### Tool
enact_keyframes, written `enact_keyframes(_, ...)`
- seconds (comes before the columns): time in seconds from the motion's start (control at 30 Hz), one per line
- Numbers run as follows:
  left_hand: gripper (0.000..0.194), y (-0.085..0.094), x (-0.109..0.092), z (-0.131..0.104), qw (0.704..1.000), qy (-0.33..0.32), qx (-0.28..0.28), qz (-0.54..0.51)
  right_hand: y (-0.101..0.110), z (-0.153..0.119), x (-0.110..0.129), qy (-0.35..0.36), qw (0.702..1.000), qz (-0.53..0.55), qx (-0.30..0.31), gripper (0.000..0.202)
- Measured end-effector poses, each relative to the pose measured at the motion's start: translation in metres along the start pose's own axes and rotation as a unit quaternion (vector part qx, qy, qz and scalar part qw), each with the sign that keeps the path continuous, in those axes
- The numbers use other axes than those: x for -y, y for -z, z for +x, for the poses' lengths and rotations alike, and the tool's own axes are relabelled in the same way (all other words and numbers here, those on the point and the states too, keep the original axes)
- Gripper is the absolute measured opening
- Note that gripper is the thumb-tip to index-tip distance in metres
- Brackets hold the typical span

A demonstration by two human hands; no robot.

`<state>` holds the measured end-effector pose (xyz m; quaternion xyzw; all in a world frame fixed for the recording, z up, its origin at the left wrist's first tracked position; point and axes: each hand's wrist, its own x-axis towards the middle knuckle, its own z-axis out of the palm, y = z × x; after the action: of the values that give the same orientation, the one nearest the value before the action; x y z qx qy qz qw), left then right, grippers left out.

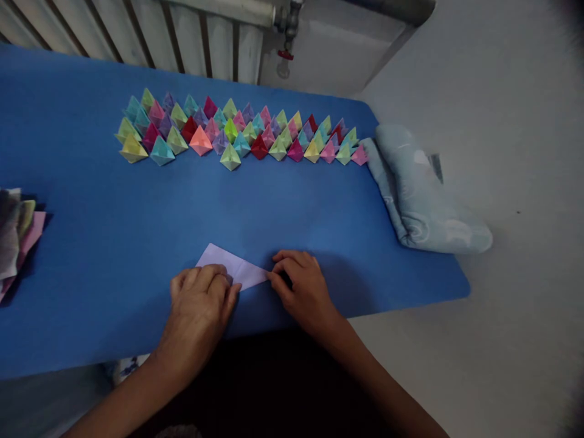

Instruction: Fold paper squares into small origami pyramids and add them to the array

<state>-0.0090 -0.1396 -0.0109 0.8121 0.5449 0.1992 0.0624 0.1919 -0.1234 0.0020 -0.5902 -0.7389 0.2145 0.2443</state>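
Note:
A pale lilac sheet of origami paper (246, 274), folded to a pointed shape, lies on the blue table near its front edge. My left hand (201, 298) presses on its left part with curled fingers, hiding some of the paper. At the narrow right tip, my right hand (301, 283) pinches the paper between thumb and index finger. Beyond both hands stand several rows of small folded paper boats (201, 141) in pink, green, yellow, blue, red and purple.
At the left edge lies a stack of paper sheets (27, 237). A folded light-blue blanket (429, 194) rests at the table's right end, by the wall. Behind the blue table (296, 207) are a white radiator (219, 45) and a valve with a red handle (285, 55).

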Motion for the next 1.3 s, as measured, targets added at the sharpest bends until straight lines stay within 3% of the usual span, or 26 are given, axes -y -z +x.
enact_keyframes(0.33, 0.025, -0.001, 0.006, -0.003, 0.998, -0.019, -0.02, 0.056, -0.001, 0.0, 0.0, -0.01, 1.0, -0.015, 0.01, 0.011)
enact_keyframes(0.4, 0.022, -0.001, 0.008, -0.002, 0.997, -0.052, -0.014, 0.056, 0.0, -0.001, -0.001, -0.019, 0.999, -0.025, 0.008, 0.011)
enact_keyframes(0.57, 0.046, 0.001, 0.014, 0.0, 0.986, -0.163, 0.026, 0.023, 0.003, 0.001, -0.006, -0.038, 0.999, -0.029, 0.007, 0.01)
enact_keyframes(0.73, 0.054, 0.006, 0.014, -0.007, 0.981, -0.184, 0.046, 0.035, 0.003, 0.002, -0.006, -0.042, 0.998, -0.038, 0.011, 0.007)
enact_keyframes(0.8, 0.053, 0.007, 0.012, -0.01, 0.981, -0.185, 0.039, 0.051, 0.002, -0.001, -0.002, -0.024, 0.998, -0.063, 0.003, 0.006)
enact_keyframes(0.87, 0.052, 0.007, 0.009, -0.012, 0.981, -0.184, 0.033, 0.058, 0.001, -0.008, 0.003, 0.038, 0.995, -0.092, 0.009, 0.018)
enact_keyframes(1.0, 0.051, 0.007, 0.005, -0.015, 0.984, -0.156, 0.056, 0.059, -0.002, -0.027, 0.006, 0.161, 0.974, -0.128, 0.091, 0.037)
enact_keyframes(1.1, 0.053, 0.008, 0.008, -0.019, 0.983, -0.16, 0.053, 0.077, -0.001, -0.037, 0.0, 0.156, 0.967, -0.172, 0.1, 0.044)
enact_keyframes(1.3, 0.054, 0.017, 0.018, -0.037, 0.981, -0.162, 0.059, 0.093, 0.002, -0.039, -0.004, 0.148, 0.967, -0.192, 0.081, 0.039)
